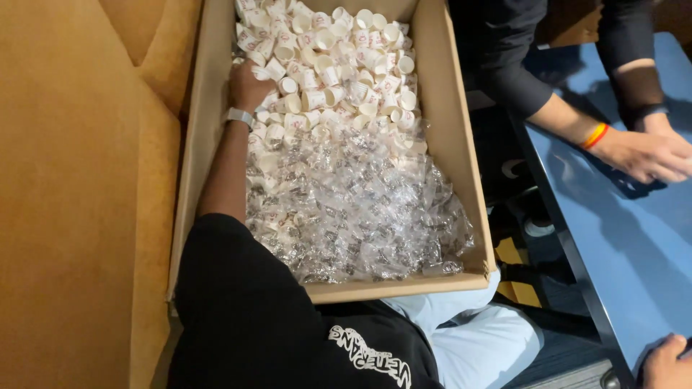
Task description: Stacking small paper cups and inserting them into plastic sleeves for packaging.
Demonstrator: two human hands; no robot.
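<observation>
We see 1 left hand [249, 86] reaching deep into a long cardboard box [447, 137], its arm running up along the box's left wall. The hand rests palm down on the loose heap of small white paper cups [339, 57] that fills the far half of the box, its fingers curled into the cups at the heap's left edge; the grip looks clenched around a few cups, though we cannot tell exactly how many lie under the palm. The rest of the heap spreads to the right of and beyond the hand. The near half of the box holds clear plastic wrapped packs [360, 223], lying under and beside the forearm. Our right hand is out of view. Across the blue bench [627, 238] to the right, another person's hands [645, 155] rest together, well apart from the box.
</observation>
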